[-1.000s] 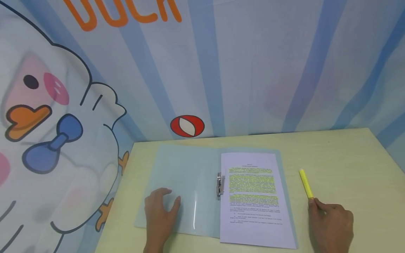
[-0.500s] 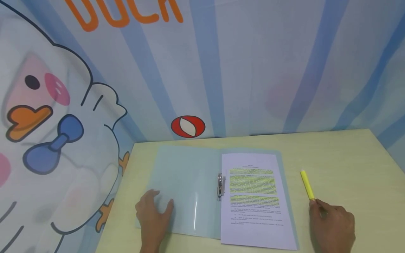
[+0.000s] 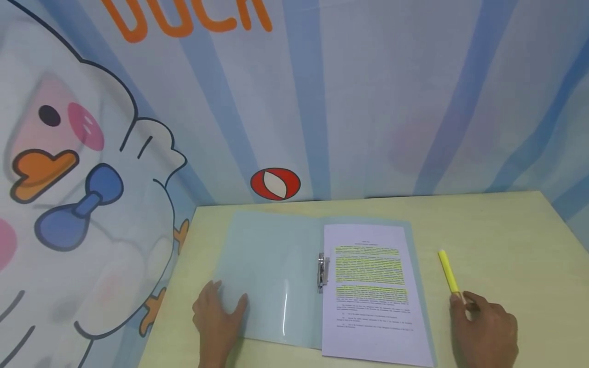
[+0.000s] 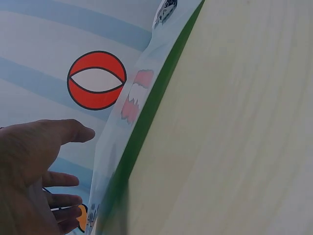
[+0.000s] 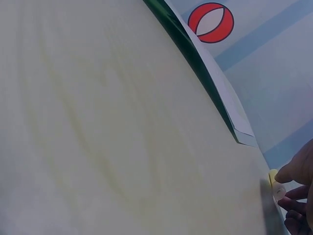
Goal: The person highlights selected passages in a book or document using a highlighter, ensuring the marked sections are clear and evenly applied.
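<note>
On the table lies an open, light blue clip folder (image 3: 271, 266); its right side bears a sheet of printed paper (image 3: 368, 337) with yellow-highlighted paragraphs. My left hand (image 3: 217, 324) is spread at the folder's lower left corner, thumb and fingers apart, nothing between them. In the left wrist view the left hand (image 4: 29, 171) appears beside the folder's edge. A yellow highlighter (image 3: 447, 271) lies on the table right of the folder. My right hand (image 3: 485, 332) is at its near end, thumb and forefinger parted around the white tip (image 5: 279, 191); the remaining fingers are curled.
A metal clip (image 3: 321, 272) sits at the folder's spine. Pale wood table (image 3: 501, 240) extends right of the highlighter to its edge. Behind stands a striped blue and white wall cloth (image 3: 368, 102) printed with a duck and a ball.
My left hand has shifted left across the folder toward its outer edge. The right forefinger has moved away from the thumb at the highlighter's end; the highlighter stays almost in place.
</note>
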The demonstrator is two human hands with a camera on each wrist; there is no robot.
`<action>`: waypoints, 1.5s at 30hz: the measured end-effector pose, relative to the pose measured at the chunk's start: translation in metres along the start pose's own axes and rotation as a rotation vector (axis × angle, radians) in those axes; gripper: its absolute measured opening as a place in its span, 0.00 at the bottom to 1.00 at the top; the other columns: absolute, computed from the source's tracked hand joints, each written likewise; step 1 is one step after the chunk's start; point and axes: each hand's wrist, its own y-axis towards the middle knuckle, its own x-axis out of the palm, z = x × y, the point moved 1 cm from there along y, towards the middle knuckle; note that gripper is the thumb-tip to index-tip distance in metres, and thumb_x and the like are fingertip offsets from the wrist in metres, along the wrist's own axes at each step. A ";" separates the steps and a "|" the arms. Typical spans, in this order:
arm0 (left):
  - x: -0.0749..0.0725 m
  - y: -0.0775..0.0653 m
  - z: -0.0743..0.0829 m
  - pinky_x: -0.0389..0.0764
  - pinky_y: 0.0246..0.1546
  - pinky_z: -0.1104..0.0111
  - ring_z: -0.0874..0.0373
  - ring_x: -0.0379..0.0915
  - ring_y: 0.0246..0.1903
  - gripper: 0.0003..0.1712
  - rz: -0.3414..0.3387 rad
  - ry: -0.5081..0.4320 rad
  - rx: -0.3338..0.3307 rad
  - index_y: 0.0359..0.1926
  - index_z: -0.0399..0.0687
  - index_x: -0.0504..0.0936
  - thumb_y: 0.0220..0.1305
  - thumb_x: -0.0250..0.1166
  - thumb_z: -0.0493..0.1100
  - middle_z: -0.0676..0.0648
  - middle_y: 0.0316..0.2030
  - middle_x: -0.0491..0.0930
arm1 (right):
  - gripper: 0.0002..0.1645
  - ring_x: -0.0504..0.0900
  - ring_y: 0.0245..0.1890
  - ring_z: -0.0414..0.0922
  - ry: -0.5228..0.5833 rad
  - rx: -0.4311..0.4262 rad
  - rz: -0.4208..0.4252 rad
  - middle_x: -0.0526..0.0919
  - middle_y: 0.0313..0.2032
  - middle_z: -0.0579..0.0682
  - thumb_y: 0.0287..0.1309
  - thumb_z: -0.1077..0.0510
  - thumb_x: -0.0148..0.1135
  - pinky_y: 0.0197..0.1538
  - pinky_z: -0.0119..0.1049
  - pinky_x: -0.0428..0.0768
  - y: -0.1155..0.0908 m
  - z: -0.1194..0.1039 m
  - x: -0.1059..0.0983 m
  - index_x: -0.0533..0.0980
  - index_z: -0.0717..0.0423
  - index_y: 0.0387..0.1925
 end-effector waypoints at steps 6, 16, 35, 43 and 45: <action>0.002 0.000 -0.003 0.49 0.59 0.43 0.38 0.50 0.61 0.43 -0.031 0.015 -0.035 0.63 0.37 0.63 0.54 0.66 0.57 0.34 0.63 0.59 | 0.32 0.68 0.49 0.62 -0.007 -0.011 0.002 0.79 0.46 0.58 0.60 0.39 0.54 0.45 0.59 0.68 0.000 -0.003 0.000 0.73 0.57 0.56; 0.003 -0.001 -0.006 0.51 0.57 0.43 0.37 0.51 0.59 0.43 -0.050 0.042 -0.049 0.62 0.35 0.62 0.54 0.65 0.58 0.34 0.60 0.61 | 0.29 0.68 0.51 0.58 0.275 -0.474 0.203 0.76 0.49 0.57 0.43 0.53 0.72 0.52 0.50 0.62 -0.002 -0.018 0.002 0.78 0.55 0.50; 0.002 0.001 -0.015 0.46 0.57 0.38 0.33 0.43 0.62 0.46 -0.079 0.076 -0.099 0.64 0.32 0.58 0.55 0.64 0.58 0.30 0.64 0.53 | 0.37 0.58 0.65 0.49 0.017 -0.726 -0.338 0.62 0.67 0.46 0.56 0.33 0.57 0.57 0.56 0.66 -0.017 -0.027 0.016 0.69 0.46 0.63; 0.000 0.001 -0.016 0.50 0.55 0.40 0.34 0.50 0.58 0.44 -0.058 0.054 -0.082 0.62 0.32 0.60 0.55 0.63 0.58 0.31 0.58 0.61 | 0.37 0.60 0.63 0.50 -0.022 -0.740 -0.340 0.64 0.66 0.47 0.57 0.32 0.55 0.57 0.56 0.66 -0.016 -0.024 0.020 0.72 0.47 0.61; 0.000 0.001 -0.015 0.50 0.54 0.40 0.34 0.50 0.58 0.45 -0.062 0.056 -0.086 0.63 0.32 0.60 0.55 0.63 0.58 0.32 0.58 0.61 | 0.36 0.60 0.64 0.50 -0.023 -0.752 -0.335 0.64 0.66 0.46 0.57 0.32 0.55 0.57 0.55 0.66 -0.015 -0.023 0.021 0.72 0.47 0.61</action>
